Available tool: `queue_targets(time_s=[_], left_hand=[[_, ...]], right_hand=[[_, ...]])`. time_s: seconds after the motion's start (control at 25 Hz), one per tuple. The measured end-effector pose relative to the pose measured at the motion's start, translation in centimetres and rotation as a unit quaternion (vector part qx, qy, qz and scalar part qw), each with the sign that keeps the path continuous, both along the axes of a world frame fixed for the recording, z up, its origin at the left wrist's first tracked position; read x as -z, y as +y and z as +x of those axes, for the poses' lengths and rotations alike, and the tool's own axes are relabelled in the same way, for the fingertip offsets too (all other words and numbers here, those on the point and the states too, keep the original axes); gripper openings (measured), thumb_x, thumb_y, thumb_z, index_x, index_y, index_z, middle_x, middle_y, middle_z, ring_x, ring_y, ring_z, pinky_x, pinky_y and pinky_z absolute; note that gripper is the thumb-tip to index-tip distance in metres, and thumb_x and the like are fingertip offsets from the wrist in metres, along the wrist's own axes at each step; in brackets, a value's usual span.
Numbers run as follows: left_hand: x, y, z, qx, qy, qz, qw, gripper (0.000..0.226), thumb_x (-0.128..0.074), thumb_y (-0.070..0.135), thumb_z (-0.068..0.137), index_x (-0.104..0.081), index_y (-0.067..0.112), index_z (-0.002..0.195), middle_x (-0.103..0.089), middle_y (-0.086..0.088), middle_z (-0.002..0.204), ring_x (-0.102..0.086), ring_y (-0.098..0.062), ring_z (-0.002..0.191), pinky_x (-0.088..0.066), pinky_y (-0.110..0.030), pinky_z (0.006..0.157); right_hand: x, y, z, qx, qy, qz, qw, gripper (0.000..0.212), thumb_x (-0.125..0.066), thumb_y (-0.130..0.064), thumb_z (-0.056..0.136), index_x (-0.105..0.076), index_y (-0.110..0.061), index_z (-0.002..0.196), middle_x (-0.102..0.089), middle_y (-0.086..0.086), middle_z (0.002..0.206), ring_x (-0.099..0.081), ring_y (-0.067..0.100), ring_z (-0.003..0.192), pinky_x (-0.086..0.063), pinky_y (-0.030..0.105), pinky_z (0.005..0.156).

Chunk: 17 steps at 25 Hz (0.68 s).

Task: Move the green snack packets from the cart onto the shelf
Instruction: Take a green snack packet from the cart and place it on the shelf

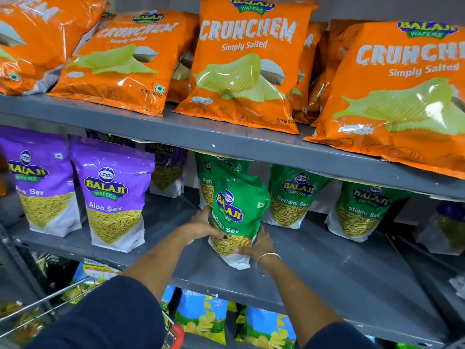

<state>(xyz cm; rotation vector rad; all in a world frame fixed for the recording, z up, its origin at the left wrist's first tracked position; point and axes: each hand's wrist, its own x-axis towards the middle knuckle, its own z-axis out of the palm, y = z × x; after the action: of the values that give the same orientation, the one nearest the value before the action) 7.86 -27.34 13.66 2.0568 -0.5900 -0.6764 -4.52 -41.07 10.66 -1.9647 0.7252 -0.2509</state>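
Note:
A green Ratlami Sev packet (pixel 237 210) stands slightly tilted on the grey middle shelf (pixel 327 263), held from both sides. My left hand (pixel 203 226) grips its left edge and my right hand (pixel 260 244), with a bangle on the wrist, grips its lower right corner. Behind it stands another green packet (pixel 205 182), partly hidden. Two more green packets (pixel 293 197) (pixel 362 210) stand upright further right on the same shelf. The wire cart (pixel 50 303) with a red handle sits at the bottom left; what lies in it is blurred.
Purple Aloo Sev packets (pixel 110 195) stand on the left of the middle shelf. Orange Crunchem bags (pixel 246 64) fill the shelf above, overhanging its edge. Blue and yellow chip bags (pixel 203 318) sit on the shelf below.

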Motion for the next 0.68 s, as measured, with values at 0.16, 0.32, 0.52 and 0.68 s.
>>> queue_targets(time_s=[0.16,0.32,0.52,0.68], left_hand=[[0.4,0.3,0.7,-0.04,0.014,-0.05,0.998,0.051,-0.074,-0.006,0.065,-0.041,0.015,0.098,-0.054,-0.007,0.101,-0.052,-0.024,0.102,-0.045,-0.037,0.089],[0.9,-0.4,0.2,-0.055,-0.026,-0.062,0.996,0.077,-0.078,0.003,0.061,-0.041,0.014,0.128,-0.057,-0.013,0.125,-0.054,-0.031,0.117,-0.044,-0.044,0.103],[1.2,-0.9,-0.2,-0.065,-0.029,-0.07,0.995,0.078,-0.076,0.005,0.067,-0.039,0.012,0.135,-0.051,-0.01,0.136,-0.047,-0.027,0.127,-0.041,-0.038,0.106],[1.2,-0.3,-0.9,-0.055,0.005,-0.049,0.997,0.082,-0.074,0.007,0.071,-0.028,0.013,0.139,-0.044,-0.009,0.143,-0.041,-0.027,0.131,-0.038,-0.038,0.106]], right_hand=[[-0.4,-2.5,-0.1,-0.022,-0.04,0.075,0.996,0.089,-0.081,-0.001,0.057,-0.035,-0.008,0.133,-0.051,0.01,0.128,-0.047,0.028,0.123,-0.043,0.041,0.099],[-0.1,-3.2,0.3,-0.042,-0.069,0.119,0.99,0.095,-0.081,0.006,0.054,-0.032,-0.009,0.134,-0.053,0.013,0.131,-0.048,0.027,0.122,-0.04,0.046,0.106],[-0.1,-2.8,0.6,-0.022,-0.048,0.087,0.995,0.083,-0.083,-0.004,0.058,-0.041,-0.008,0.129,-0.053,0.015,0.133,-0.047,0.029,0.126,-0.039,0.045,0.106],[-1.5,-1.8,-0.7,-0.023,0.058,0.159,0.985,0.104,-0.078,-0.038,0.048,-0.032,0.006,0.131,-0.055,0.015,0.117,-0.058,0.036,0.093,-0.052,0.024,0.076]])
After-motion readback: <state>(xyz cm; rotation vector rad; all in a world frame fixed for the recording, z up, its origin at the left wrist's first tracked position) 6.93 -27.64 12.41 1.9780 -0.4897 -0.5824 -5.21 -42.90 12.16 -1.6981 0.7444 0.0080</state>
